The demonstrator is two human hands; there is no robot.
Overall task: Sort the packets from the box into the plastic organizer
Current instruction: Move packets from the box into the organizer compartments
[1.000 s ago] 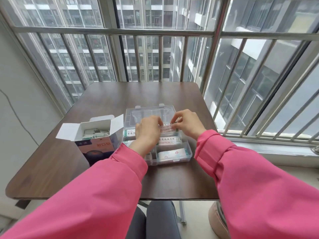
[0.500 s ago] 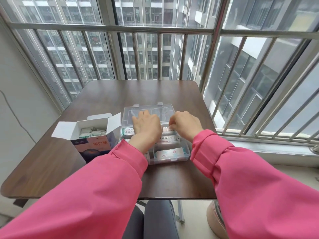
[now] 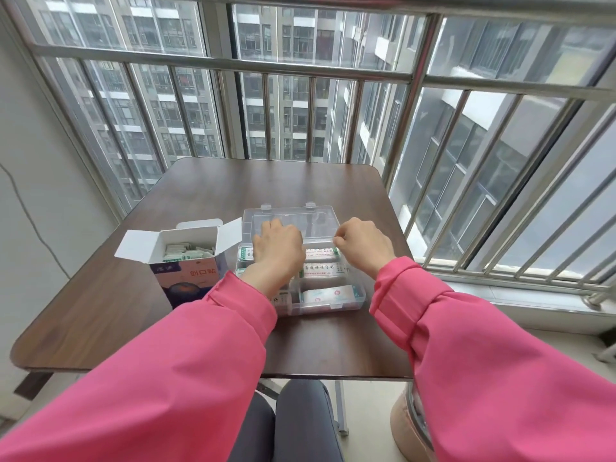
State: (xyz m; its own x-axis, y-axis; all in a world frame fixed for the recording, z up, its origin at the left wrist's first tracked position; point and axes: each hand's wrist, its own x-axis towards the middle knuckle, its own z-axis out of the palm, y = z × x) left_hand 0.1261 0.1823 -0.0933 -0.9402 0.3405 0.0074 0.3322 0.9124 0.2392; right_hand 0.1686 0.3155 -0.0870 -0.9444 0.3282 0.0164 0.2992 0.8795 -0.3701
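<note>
The clear plastic organizer sits mid-table with its lid lying open behind it. White packets with green and pink print lie in its right compartments. My left hand reaches over the left compartments, fingers curled onto the lid's near part. My right hand pinches the lid's near right corner. Left of the organizer stands the opened cardboard box, flaps up, with more packets inside. My left wrist hides the organizer's left compartments.
The dark wooden table stands against a barred window at the back and right. A grey wall runs along the left. My knees show under the near table edge.
Both hands let go of a packet in the organizer's back right compartment and moved forward to the open lid. The camera tilted up a little.
</note>
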